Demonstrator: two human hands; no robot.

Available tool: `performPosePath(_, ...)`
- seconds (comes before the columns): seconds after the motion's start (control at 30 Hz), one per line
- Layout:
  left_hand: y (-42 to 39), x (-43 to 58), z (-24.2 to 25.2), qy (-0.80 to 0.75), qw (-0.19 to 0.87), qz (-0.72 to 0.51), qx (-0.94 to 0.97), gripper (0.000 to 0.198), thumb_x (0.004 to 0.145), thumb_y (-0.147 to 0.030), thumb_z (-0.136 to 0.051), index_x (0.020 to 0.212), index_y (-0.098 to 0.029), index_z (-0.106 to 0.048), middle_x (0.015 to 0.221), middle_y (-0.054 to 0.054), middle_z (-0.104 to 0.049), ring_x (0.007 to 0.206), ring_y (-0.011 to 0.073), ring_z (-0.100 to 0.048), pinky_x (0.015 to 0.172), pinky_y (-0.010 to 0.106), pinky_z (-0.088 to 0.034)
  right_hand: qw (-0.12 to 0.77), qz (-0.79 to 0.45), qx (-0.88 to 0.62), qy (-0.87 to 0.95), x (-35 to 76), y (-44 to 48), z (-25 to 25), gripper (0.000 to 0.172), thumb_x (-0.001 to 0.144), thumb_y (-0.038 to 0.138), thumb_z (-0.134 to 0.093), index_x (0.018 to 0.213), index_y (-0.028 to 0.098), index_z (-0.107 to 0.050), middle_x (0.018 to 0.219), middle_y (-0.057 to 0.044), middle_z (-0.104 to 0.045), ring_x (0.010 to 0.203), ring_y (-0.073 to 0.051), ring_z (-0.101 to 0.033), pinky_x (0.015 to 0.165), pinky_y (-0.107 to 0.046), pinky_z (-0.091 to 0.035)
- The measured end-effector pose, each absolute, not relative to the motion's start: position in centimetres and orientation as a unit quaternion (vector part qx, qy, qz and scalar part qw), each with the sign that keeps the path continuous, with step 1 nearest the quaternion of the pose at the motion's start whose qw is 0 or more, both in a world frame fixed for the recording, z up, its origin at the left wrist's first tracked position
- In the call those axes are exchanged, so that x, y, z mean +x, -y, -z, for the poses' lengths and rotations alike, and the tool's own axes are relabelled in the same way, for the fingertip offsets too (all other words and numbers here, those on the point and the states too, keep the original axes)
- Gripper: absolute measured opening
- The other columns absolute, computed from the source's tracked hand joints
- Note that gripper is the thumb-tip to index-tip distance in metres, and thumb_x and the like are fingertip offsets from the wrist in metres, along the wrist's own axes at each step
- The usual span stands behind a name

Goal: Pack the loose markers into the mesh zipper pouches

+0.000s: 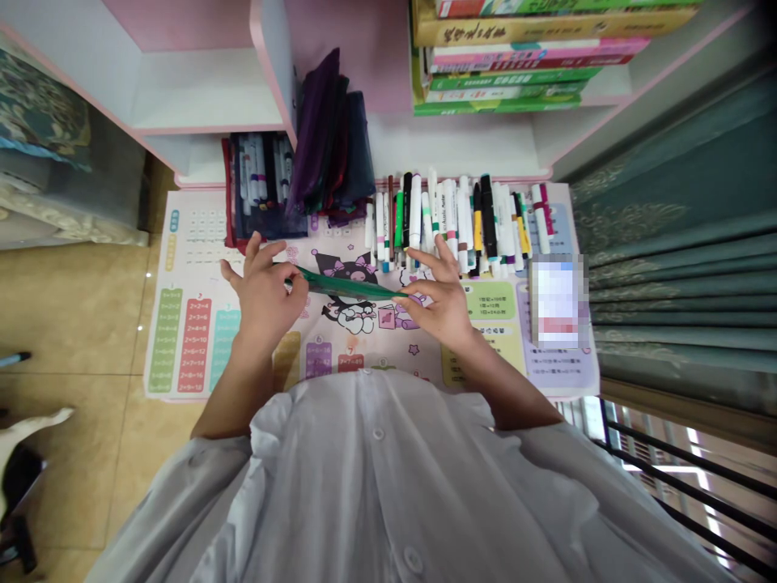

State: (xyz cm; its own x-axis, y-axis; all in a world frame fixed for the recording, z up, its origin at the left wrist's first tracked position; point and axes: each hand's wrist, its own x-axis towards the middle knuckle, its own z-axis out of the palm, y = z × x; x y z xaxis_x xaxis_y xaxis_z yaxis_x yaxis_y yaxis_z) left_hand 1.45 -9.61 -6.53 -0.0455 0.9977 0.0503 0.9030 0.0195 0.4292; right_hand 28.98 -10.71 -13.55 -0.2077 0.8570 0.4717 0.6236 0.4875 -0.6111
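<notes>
A dark green pouch [346, 285], seen nearly edge-on, is stretched between my two hands above the printed desk mat [291, 308]. Its left end is pinched between the thumb and forefinger of my left hand [270, 283], other fingers spread. At the right end, my right hand [440, 295] pinches it between thumb and fingertips. Beyond my right hand lies a row of markers [449, 214], mostly white with some black, yellow and green. Past my left hand are a dark blue pouch filled with markers [264, 174] and a stack of purple, red and blue pouches [333, 146].
A pink-edged white shelf [194, 89] borders the back of the desk, with stacked books [510, 57] at upper right. A phone-like device [555, 301], blurred out, lies at the mat's right. A teal curtain [680, 235] hangs on the right, above black railings [680, 470].
</notes>
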Motion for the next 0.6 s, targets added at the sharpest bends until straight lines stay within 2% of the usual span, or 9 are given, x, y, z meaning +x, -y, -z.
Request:
performPosePath(0.17,9.7,1.3,6.5,-0.696,0.142,-0.178,0.681,0.016,0.081,-0.023,-0.055,0.066,-0.022,-0.06,0.134,0.005,-0.061,0.147,0.0355,-0.032,0.116,0.074,-0.004,0.4,-0.144,-0.483,0.765,29.2,10.7,13.1,0.017,0.082,0.035,-0.073,0.069,0.026,-0.067,0.137,0.004,-0.062,0.147,-0.036,-0.034,0.118,-0.065,-0.031)
performPosePath(0.6,10.6,0.7,7.0,-0.691,0.149,-0.187,0.682,0.016,0.08,-0.026,-0.054,0.067,-0.021,-0.06,0.133,0.005,-0.062,0.146,0.0366,-0.033,0.116,0.074,-0.003,0.392,-0.153,-0.484,0.767,30.0,10.2,13.0,0.017,0.081,0.036,-0.074,0.068,0.027,-0.069,0.137,0.005,-0.062,0.148,-0.037,-0.031,0.12,-0.067,-0.025)
